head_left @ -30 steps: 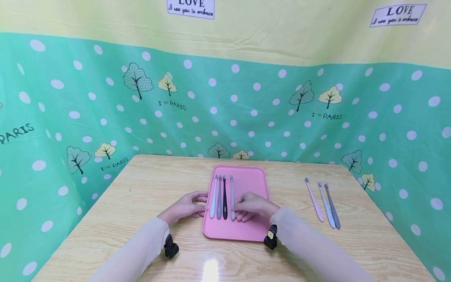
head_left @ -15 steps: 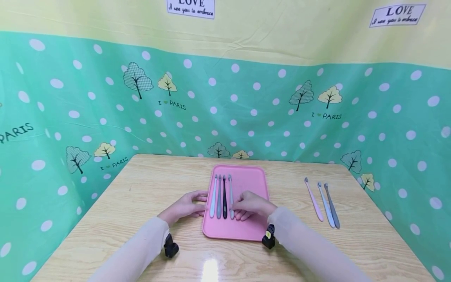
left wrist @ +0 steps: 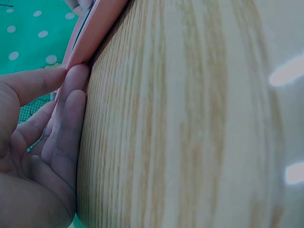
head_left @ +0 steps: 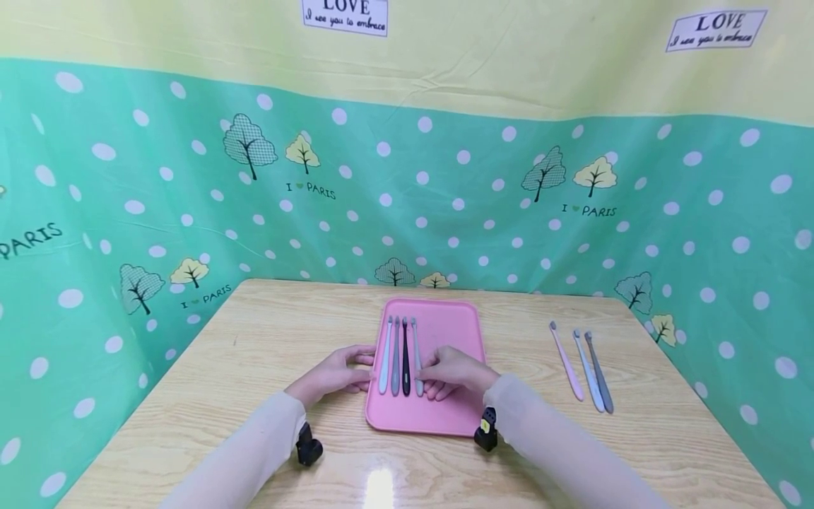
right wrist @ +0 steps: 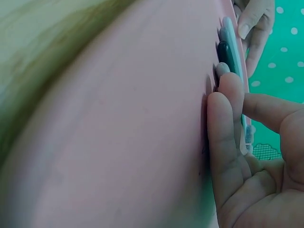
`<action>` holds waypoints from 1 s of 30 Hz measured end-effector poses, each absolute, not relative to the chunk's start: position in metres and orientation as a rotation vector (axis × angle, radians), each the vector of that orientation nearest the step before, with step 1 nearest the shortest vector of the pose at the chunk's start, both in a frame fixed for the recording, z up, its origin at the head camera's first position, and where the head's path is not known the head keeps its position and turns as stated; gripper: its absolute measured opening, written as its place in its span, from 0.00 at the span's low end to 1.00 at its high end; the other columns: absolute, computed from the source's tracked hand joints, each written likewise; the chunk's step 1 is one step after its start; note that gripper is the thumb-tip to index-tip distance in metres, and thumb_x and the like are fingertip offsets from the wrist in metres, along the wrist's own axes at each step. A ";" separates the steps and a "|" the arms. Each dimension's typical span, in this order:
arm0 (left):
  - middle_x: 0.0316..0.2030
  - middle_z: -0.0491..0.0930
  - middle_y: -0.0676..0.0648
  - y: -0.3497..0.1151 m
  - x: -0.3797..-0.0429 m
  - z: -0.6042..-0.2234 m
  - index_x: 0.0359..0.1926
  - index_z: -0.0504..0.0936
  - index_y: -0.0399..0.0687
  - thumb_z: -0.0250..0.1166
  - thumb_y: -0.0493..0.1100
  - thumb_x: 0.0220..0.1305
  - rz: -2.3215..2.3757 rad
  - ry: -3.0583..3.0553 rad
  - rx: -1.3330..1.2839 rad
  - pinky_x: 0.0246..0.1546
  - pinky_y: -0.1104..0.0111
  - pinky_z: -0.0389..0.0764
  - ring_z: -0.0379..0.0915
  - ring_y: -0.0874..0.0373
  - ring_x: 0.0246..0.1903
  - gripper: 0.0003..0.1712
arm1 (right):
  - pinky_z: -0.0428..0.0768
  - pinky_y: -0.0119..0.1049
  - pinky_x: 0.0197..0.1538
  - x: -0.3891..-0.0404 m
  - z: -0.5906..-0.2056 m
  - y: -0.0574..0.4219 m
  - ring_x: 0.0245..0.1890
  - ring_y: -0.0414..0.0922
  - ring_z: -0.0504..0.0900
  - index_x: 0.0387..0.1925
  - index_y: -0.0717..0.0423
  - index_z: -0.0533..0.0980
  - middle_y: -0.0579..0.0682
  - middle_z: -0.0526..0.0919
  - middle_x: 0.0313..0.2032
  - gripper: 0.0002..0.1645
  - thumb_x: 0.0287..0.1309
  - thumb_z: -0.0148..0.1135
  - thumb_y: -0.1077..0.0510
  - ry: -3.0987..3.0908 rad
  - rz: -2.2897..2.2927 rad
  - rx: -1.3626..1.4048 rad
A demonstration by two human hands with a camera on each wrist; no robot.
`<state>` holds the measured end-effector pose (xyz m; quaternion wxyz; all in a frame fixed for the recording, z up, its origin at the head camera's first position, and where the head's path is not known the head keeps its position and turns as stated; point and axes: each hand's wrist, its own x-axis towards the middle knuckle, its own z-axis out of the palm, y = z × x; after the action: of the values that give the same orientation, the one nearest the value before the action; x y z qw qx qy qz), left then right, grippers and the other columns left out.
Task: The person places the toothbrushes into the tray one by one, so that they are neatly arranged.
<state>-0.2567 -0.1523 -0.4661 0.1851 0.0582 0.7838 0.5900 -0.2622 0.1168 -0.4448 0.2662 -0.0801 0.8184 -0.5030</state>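
A pink tray lies on the table, and my left hand holds its left rim. In the left wrist view the thumb is on the rim's top, with fingertips against its side. Inside the tray a white toothbrush, a grey toothbrush and a black toothbrush lie side by side, heads toward the back. Just right of them, my right hand pinches a light grey toothbrush near its handle end. This one leans slightly, its head toward the black one.
Right of the tray, a pink toothbrush, a light blue toothbrush and a dark grey toothbrush lie slanted on the wooden table. A dotted green cloth hangs behind and at both sides.
The light grey toothbrush has shifted slightly left, its head coming nearer the black one. My right hand moved a little left with it; the left hand stayed at the tray's rim.
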 end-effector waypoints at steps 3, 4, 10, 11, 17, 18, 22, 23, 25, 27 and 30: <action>0.55 0.74 0.40 -0.153 -0.256 -0.466 0.72 0.67 0.43 0.70 0.37 0.62 1.662 2.209 0.160 0.37 0.61 0.87 0.83 0.52 0.34 0.38 | 0.86 0.34 0.26 -0.263 -0.446 0.117 0.20 0.42 0.84 0.38 0.64 0.76 0.57 0.85 0.26 0.11 0.64 0.67 0.58 2.196 -1.375 -0.212; 0.55 0.74 0.41 -0.153 -0.256 -0.466 0.72 0.67 0.43 0.70 0.37 0.62 1.662 2.209 0.160 0.37 0.61 0.87 0.83 0.52 0.34 0.38 | 0.86 0.34 0.26 -0.263 -0.446 0.118 0.20 0.42 0.84 0.39 0.65 0.76 0.57 0.84 0.26 0.12 0.64 0.66 0.58 2.192 -1.381 -0.215; 0.55 0.75 0.40 -0.153 -0.255 -0.466 0.72 0.67 0.42 0.70 0.37 0.62 1.670 2.197 0.173 0.37 0.61 0.87 0.83 0.52 0.34 0.38 | 0.86 0.35 0.26 -0.263 -0.448 0.120 0.21 0.43 0.84 0.42 0.65 0.72 0.57 0.84 0.27 0.15 0.65 0.66 0.57 2.172 -1.423 -0.251; 0.55 0.74 0.40 -0.153 -0.256 -0.466 0.72 0.67 0.42 0.70 0.37 0.62 1.672 2.195 0.174 0.37 0.61 0.87 0.83 0.52 0.34 0.38 | 0.86 0.36 0.26 -0.263 -0.448 0.120 0.21 0.43 0.84 0.43 0.65 0.72 0.57 0.84 0.28 0.15 0.65 0.66 0.57 2.169 -1.428 -0.257; 0.55 0.74 0.40 -0.153 -0.257 -0.467 0.72 0.67 0.42 0.70 0.37 0.62 1.679 2.190 0.176 0.37 0.61 0.87 0.83 0.52 0.34 0.38 | 0.86 0.36 0.26 -0.262 -0.447 0.120 0.21 0.44 0.84 0.46 0.64 0.70 0.58 0.83 0.28 0.17 0.65 0.66 0.57 2.158 -1.448 -0.267; 0.56 0.74 0.40 -0.153 -0.257 -0.467 0.72 0.67 0.42 0.70 0.37 0.62 1.679 2.191 0.177 0.37 0.61 0.87 0.83 0.52 0.34 0.38 | 0.86 0.36 0.26 -0.263 -0.447 0.120 0.21 0.44 0.84 0.46 0.64 0.70 0.58 0.83 0.28 0.18 0.65 0.66 0.57 2.157 -1.449 -0.267; 0.55 0.74 0.40 -0.153 -0.258 -0.467 0.72 0.67 0.43 0.71 0.37 0.62 1.673 2.201 0.171 0.37 0.61 0.87 0.83 0.52 0.34 0.38 | 0.86 0.36 0.26 -0.263 -0.447 0.121 0.21 0.44 0.84 0.45 0.64 0.69 0.58 0.83 0.28 0.17 0.65 0.66 0.57 2.161 -1.443 -0.271; 0.55 0.74 0.40 -0.153 -0.258 -0.467 0.72 0.68 0.43 0.71 0.37 0.62 1.671 2.204 0.168 0.37 0.61 0.87 0.83 0.52 0.34 0.38 | 0.86 0.36 0.26 -0.263 -0.447 0.121 0.21 0.44 0.84 0.45 0.64 0.69 0.58 0.83 0.28 0.17 0.65 0.66 0.57 2.163 -1.441 -0.273; 0.55 0.74 0.40 -0.153 -0.258 -0.467 0.72 0.68 0.44 0.71 0.38 0.62 1.669 2.209 0.163 0.36 0.61 0.87 0.83 0.52 0.34 0.38 | 0.86 0.36 0.26 -0.264 -0.448 0.121 0.21 0.44 0.84 0.46 0.64 0.69 0.58 0.83 0.28 0.18 0.65 0.66 0.57 2.167 -1.437 -0.274; 0.55 0.74 0.40 -0.153 -0.258 -0.467 0.72 0.68 0.44 0.71 0.38 0.62 1.668 2.212 0.161 0.36 0.61 0.87 0.83 0.52 0.33 0.38 | 0.86 0.37 0.26 -0.264 -0.449 0.121 0.21 0.44 0.84 0.46 0.64 0.69 0.58 0.83 0.28 0.18 0.65 0.66 0.57 2.168 -1.438 -0.276; 0.55 0.74 0.40 -0.153 -0.258 -0.467 0.72 0.68 0.44 0.71 0.37 0.62 1.668 2.212 0.164 0.36 0.61 0.87 0.83 0.52 0.33 0.38 | 0.86 0.37 0.26 -0.264 -0.449 0.121 0.21 0.44 0.84 0.46 0.64 0.69 0.58 0.83 0.29 0.18 0.65 0.66 0.57 2.170 -1.439 -0.280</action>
<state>-0.2575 -0.1527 -0.4672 0.1822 0.0583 0.7837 0.5910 -0.2643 0.1208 -0.4493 0.2583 -0.1033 0.8005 -0.5309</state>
